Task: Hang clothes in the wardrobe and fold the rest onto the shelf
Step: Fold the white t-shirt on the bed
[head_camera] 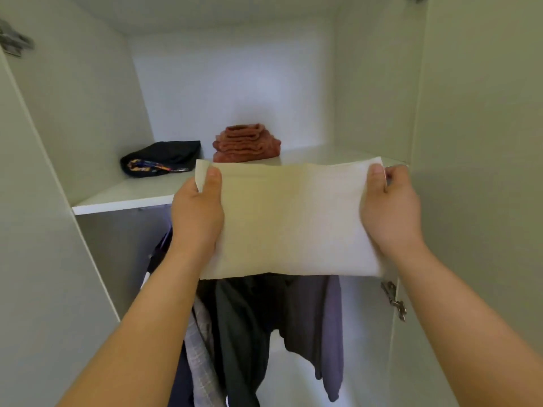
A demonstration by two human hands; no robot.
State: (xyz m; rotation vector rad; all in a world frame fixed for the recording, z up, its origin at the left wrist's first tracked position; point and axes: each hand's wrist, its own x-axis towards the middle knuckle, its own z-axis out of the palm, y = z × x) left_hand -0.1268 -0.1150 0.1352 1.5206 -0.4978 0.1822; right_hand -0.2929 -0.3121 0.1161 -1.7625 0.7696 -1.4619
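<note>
Nearest, the left hand [197, 212] and right hand [389, 210] each pinch a side of a folded cream cloth [291, 221], thumbs on top, holding it flat just before the shelf [126, 195] front edge; likely the shelving step, and the next move calls for sliding it level onto the bare right part. Below, the wardrobe [458, 142] holds hanging dark garments [264, 324]; farther back the shelf carries a black folded garment [161, 158] and a rust-red folded stack [246, 142].
</note>
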